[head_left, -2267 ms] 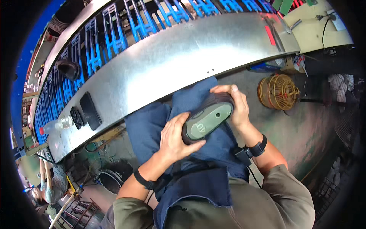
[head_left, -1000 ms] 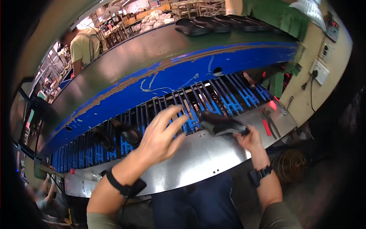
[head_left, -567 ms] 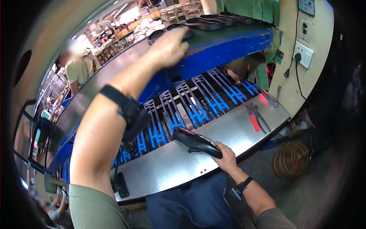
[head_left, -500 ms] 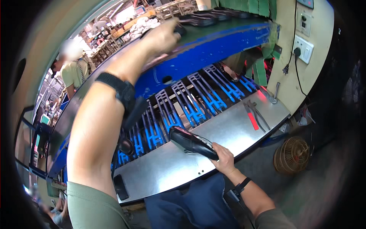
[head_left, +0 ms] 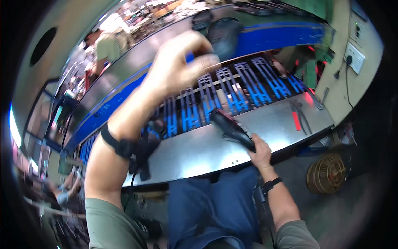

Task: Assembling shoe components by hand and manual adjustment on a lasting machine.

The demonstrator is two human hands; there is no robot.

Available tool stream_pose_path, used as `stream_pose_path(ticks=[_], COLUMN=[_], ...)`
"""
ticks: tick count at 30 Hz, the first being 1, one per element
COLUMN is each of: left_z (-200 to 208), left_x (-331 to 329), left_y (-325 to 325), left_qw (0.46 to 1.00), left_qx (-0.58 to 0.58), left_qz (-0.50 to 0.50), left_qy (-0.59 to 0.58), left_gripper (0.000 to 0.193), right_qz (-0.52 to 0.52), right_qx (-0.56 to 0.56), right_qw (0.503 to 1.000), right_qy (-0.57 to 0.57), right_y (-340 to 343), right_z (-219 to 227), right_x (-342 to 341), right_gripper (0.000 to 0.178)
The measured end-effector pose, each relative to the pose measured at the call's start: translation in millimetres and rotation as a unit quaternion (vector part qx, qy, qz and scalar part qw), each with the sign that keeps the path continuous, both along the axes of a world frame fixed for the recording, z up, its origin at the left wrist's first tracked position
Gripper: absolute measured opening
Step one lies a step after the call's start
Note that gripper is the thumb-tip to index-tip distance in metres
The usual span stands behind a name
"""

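The person's left hand (head_left: 182, 62), blurred and raised, has its fingers curved and thumb apart, closed on the near edge of a dark, rounded shoe sole (head_left: 227, 36) that overlaps the shelf's blue front. The right hand (head_left: 261, 153) is closed around one end of a glossy black leather shoe (head_left: 231, 128), tilted so that its other end points up and left toward the bars; whether it rests on the metal or is just above it, I cannot tell. Both wrists wear black straps.

Below the shoe curves a shiny silver metal tabletop (head_left: 186, 157) with small dark holes near its front edge. At its right end lie a pair of pliers with one red handle visible (head_left: 297, 120) and, nearer the wall, a grey metal wrench (head_left: 323, 99). Behind it runs a row of blue-painted metal bars (head_left: 227, 97). Above them is a long dark shelf with a blue front panel (head_left: 277, 39), bearing more dark soles (head_left: 265, 8).

To the right stands a cream wall panel with a white socket (head_left: 356, 58); a round brown wicker basket (head_left: 326, 174) sits on the dim floor. At upper left, beyond the shelf, a co-worker in a pale top (head_left: 112, 46) leans forward in a cluttered, blurred workshop.
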State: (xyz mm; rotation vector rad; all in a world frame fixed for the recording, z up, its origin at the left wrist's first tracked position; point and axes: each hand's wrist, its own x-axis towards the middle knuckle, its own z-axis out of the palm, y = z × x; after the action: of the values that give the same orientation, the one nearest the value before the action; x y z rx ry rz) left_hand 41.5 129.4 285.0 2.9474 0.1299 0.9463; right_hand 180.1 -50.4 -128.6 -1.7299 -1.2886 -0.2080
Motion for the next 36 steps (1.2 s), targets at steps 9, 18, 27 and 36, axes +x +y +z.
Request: stream_pose_path(ticks=[9, 18, 27, 36], left_z=[-276.2, -299.1, -354.2, -265.1], left_x=[-313.9, -381.2, -414.8, -367.2], left_y=[-279.2, -233.8, -128.0, -153.2], left_qw=[0.950, 0.912, 0.597, 0.433], left_qx=[-0.230, -0.354, -0.704, -0.826], left_qz=[0.007, 0.186, 0.274, -0.180], left_qy=[0.210, -0.096, -0.271, -0.311], left_gripper=[0.018, 0.015, 0.042, 0.069], right_qz=[0.009, 0.222, 0.313, 0.288], right_qx=[-0.116, -0.091, -0.158, -0.148], right_qw=[0.989, 0.942, 0.769, 0.529], right_qy=[-0.091, 0.236, 0.535, 0.784], right_y=[-0.6, -75.0, -118.5, -214.8], right_z=[115.0, 217.6, 146.0, 44.9], right_x=[-28.9, -116.6, -209.1, -212.2], right_gripper=[0.054, 0.032, 0.046, 0.077])
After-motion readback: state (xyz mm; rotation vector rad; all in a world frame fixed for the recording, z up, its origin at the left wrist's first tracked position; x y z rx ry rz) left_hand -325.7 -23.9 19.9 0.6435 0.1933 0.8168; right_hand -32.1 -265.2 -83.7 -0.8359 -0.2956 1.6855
